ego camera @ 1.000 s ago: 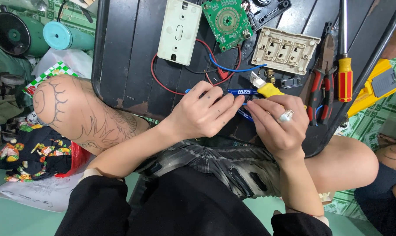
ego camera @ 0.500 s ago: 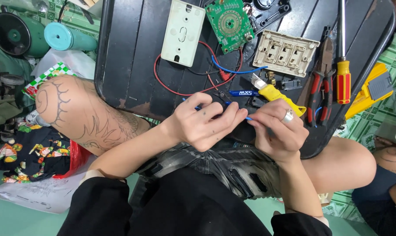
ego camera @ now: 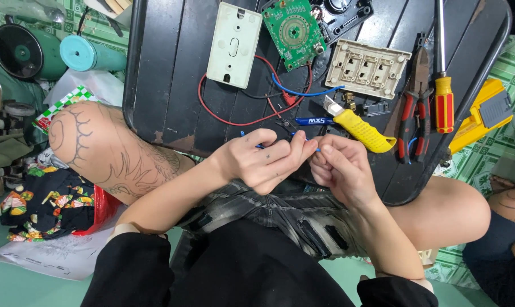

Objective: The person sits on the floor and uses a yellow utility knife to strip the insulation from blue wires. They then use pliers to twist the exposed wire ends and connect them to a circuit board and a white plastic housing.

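the left hand point(ego camera: 263, 160) and right hand point(ego camera: 340, 170) meet at the near edge of the black tray point(ego camera: 166, 68), fingertips pinched on a thin blue wire point(ego camera: 305, 138) that runs between them. just beyond the right hand lie a yellow utility knife point(ego camera: 362, 126) and a blue pen point(ego camera: 314, 121); red-handled pliers point(ego camera: 415, 113) sit farther right.

Bright, even daylight with soft shadows; mild sheen on the black worktop point(ego camera: 172, 68); corners bend slightly, perhaps from a wide lens.
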